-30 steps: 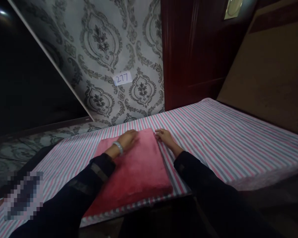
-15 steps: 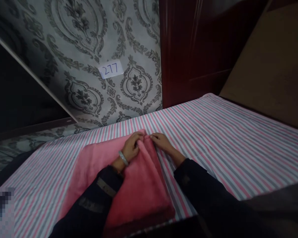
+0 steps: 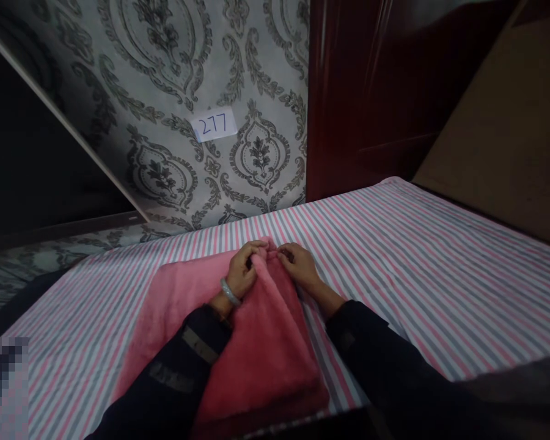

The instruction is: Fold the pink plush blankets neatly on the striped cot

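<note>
Blanket (image 3: 261, 366), pink/red and plush, lies folded on the striped cover (image 3: 417, 275) right in front of you, near edge at the cover's front edge. Key relation: both your hands are at its far R corner, so the bulk lies to the L of that corner and back twd your body. R side edge runs from that corner twd you, slanting a bit R; top layer stands up in a ridge along roughly the same line. Long axis: can't tell, your L sleeve (image 3: 178, 360) hides part of the near L area. Your L hand (image 3: 244, 269) is over the blanket, fingers curled round the raised top layer near the corner, so it's gripping cloth. Your R hand (image 3: 300, 264) comes in from outside the R edge, fingertips at the same corner on the lower layer; can't tell if they pinch it or just touch. Hands are close tog, L one nearer the blanket's middle. Grey bracelet (image 3: 230, 292) on L wrist, R sleeve (image 3: 380, 348) over the cover. Further out: patterned wall (image 3: 266, 201) behind w/ paper label "277" (image 3: 214, 124), dark red panel (image 3: 357, 110) R of that, brown board (image 3: 508, 146) far R, black panel (image 3: 41, 153) far L.
</note>
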The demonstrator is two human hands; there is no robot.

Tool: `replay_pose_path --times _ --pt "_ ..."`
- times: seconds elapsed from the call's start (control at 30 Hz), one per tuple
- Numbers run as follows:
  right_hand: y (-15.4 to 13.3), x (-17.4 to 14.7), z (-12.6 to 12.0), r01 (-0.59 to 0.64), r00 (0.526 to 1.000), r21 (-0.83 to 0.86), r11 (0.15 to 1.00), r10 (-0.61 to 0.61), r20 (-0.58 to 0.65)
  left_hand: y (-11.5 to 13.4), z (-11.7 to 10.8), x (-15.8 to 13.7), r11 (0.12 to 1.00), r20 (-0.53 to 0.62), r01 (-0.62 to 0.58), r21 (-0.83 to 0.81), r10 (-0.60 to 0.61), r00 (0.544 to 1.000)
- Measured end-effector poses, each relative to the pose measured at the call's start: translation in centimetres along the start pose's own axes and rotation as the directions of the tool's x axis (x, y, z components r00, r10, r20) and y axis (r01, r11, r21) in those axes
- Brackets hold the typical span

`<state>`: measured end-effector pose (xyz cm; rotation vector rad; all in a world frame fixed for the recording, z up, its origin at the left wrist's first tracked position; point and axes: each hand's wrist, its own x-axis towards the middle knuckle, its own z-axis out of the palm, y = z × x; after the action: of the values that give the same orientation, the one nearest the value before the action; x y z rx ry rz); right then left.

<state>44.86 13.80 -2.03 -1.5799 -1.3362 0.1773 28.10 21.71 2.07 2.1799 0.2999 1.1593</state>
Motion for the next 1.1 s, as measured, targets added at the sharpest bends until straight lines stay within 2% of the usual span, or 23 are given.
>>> replay_pose_path --times 0.1,0.2,0.4,0.5,0.6,0.7,0.87,1.1 --pt "-0.8 -0.4 -0.1 0.040 0.998 -0.051 0.998 -0.043 -0.049 0.1 0.0 0.0 1.000 -0.014 -0.013 -0.008 0.013 1.000" --pt "-1.3 -0.8 -0.1 0.069 0.997 -0.123 0.990 -0.072 -0.022 0.1 0.0 0.0 1.000 -0.027 0.000 -0.002 0.000 1.000" --pt "-1.5 -1.0 0.2 -0.002 0.995 -0.230 0.973 0.024 0.092 0.1 0.0 0.0 1.000 -0.037 0.012 -0.006 -0.013 0.999" --pt "-1.5 -0.9 0.3 0.062 0.996 -0.144 0.988 -0.052 0.073 0.1 0.0 0.0 1.000 -0.039 0.006 -0.008 -0.006 0.999" --pt "-1.6 -0.8 0.5 0.106 0.994 -0.003 0.994 -0.106 -0.003 0.1 0.0 0.0 1.000 -0.053 0.021 -0.013 -0.021 0.998" --pt "-1.6 -0.8 0.9 0.066 0.997 0.111 0.992 -0.062 -0.041 0.2 0.0 0.0 0.999 -0.065 0.026 -0.022 -0.027 0.998" --pt "-1.6 -0.8 1.0 -0.034 0.999 0.260 0.965 0.039 -0.012 0.4 0.0 0.1 1.000 -0.057 0.009 -0.029 -0.011 0.998" --pt "-1.9 -1.4 1.0 0.012 0.999 0.201 0.980 -0.020 0.036 0.2 0.0 0.1 1.000 -0.050 0.002 0.025 -0.001 0.999"
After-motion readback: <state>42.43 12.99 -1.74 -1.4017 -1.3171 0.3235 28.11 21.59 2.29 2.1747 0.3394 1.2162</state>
